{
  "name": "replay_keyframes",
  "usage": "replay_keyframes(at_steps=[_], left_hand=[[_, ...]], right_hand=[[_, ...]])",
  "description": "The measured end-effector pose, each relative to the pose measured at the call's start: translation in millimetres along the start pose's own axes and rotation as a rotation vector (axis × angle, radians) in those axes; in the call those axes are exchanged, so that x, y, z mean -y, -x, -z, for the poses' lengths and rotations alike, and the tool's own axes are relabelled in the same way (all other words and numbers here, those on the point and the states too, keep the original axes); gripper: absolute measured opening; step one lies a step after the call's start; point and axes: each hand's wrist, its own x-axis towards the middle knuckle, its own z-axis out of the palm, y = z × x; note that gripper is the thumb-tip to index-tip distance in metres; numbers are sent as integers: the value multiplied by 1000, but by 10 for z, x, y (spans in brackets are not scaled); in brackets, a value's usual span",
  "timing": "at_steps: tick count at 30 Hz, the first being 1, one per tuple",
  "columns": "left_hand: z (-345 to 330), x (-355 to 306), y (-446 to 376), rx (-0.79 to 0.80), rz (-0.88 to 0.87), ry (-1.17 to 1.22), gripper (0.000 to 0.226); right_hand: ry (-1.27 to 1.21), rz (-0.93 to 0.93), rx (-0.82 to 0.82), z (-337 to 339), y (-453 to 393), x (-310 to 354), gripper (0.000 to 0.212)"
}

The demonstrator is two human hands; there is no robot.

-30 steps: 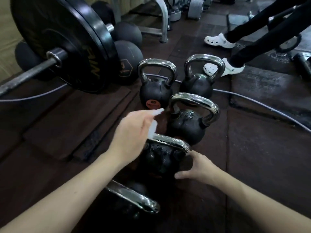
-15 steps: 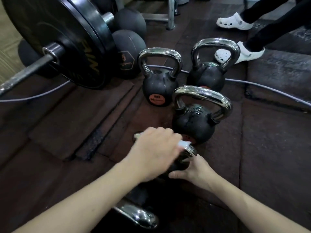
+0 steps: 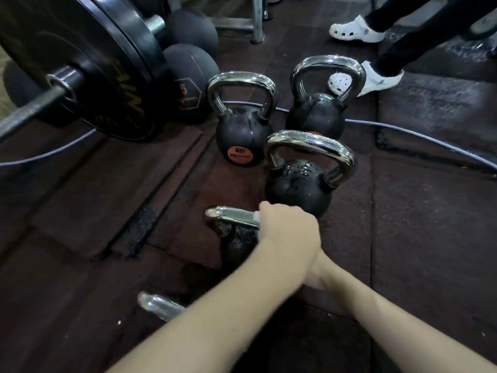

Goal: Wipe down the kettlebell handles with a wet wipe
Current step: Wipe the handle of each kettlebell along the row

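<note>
Mid-wipe: the left hand [image 3: 289, 232] is clamped round the near kettlebell's chrome handle [image 3: 231, 216], white wet wipe [image 3: 256, 215] peeking out beneath its fingers. The right hand [image 3: 317, 275] sits mostly hidden behind; its grip can't be told. Next, I'd judge, a slide along the bar toward its bare left end.

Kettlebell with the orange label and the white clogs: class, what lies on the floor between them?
In the head view, another kettlebell stands between the kettlebell with the orange label and the white clogs, with a grey cable on the floor.
</note>
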Motion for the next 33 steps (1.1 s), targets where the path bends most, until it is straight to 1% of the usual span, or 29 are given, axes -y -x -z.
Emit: replay_keyframes(at_steps=[1, 2, 3, 4, 5, 6, 7, 8, 9, 10, 11, 13, 14, 16, 17, 18, 19, 21, 23, 24, 25, 26, 27, 28, 29, 30, 31, 32, 33], left_hand=[[-27, -146, -55, 58, 14, -25, 33], [-111, -222, -59, 35, 7, -77, 33], [-194, -226, 15, 37, 21, -125, 30], [-302, -174, 116, 29, 44, -165, 27], [-450, -96, 192, -83, -7, -194, 26], [-578, 12, 236, -253, -140, -186, 29], [-653, 157, 265, -396, -307, -86, 33], [-661, 334, 291, -461, -408, 45, 36], [-609, 522, 315, -487, -431, 134, 37], [-575, 717, 333, -507, -395, 194, 33], [-555, 850, 335, -529, -326, 259, 26], [-607, 1088, 365, -502, -122, 371, 34], [-652, 1167, 362, -437, -15, 496, 38], [-659, 1271, 291, -337, 213, 838, 33], [-619, 1271, 254, -297, 310, 917, 32], [-552, 1239, 228, -251, 349, 879, 32], [-474, 1179, 204, -204, 327, 713, 29], [-297, 950, 222, -197, 222, 265, 16], [-137, 623, 228, -229, 73, 42, 15], [-113, 424, 185, -256, 29, -2, 18], [-116, 232, 137, -240, 1, 0, 21], [-158, 76, 89, -220, -15, 33, 25], [-231, -34, 49, -236, -39, 51, 26], [-308, -70, 55, -260, -80, 57, 28], [-394, -51, 105, -293, -131, 74, 28], [-511, 7, 156, -359, -199, 68, 27], [-596, 106, 228, -429, -279, 73, 26], [-665, 233, 287, -515, -338, 86, 31], [-680, 382, 347, -551, -363, 117, 39]], right_hand=[[74, 5, -82, 12, -4, 51, 31], [112, -24, -123, -78, -16, 192, 24], [242, -86, -266, -37, 43, 267, 21], [262, -161, -304, -182, 89, 452, 20], [325, -113, -455, -348, 60, 353, 22], [302, -74, -553, -432, 59, 236, 29], [305, 34, -562, -467, 17, 185, 33], [224, 33, -460, -405, -14, -7, 33], [86, 18, -267, -271, -42, -112, 47], [-47, 4, -87, -155, -44, -231, 64], [-88, -6, 10, -51, -40, -335, 75], [-79, 4, 32, 0, -44, -432, 84], [-92, -10, 39, -54, -63, -379, 84], [-123, -21, 29, -58, -50, -398, 85], [-137, -20, 22, -63, -50, -379, 85], [-145, -23, 15, -74, -57, -400, 86], [-141, -12, 12, -67, -54, -407, 88], [-98, -2, 8, -76, -47, -435, 89], [-80, -8, 29, -46, -37, -436, 79], [-15, -5, 46, -39, -32, -375, 66], [71, 3, 6, -41, -47, -309, 51], [152, -40, -137, -142, -67, -116, 35], [210, -38, -316, -170, -58, -1, 28], [293, -70, -423, -178, -16, 133, 21], [303, 4, -568, -290, 24, 355, 10], [288, -33, -569, -382, -17, 398, 16], [308, -73, -588, -486, 9, 408, 32], [341, -84, -584, -472, 25, 325, 28], [315, -36, -531, -427, -20, 134, 24]])
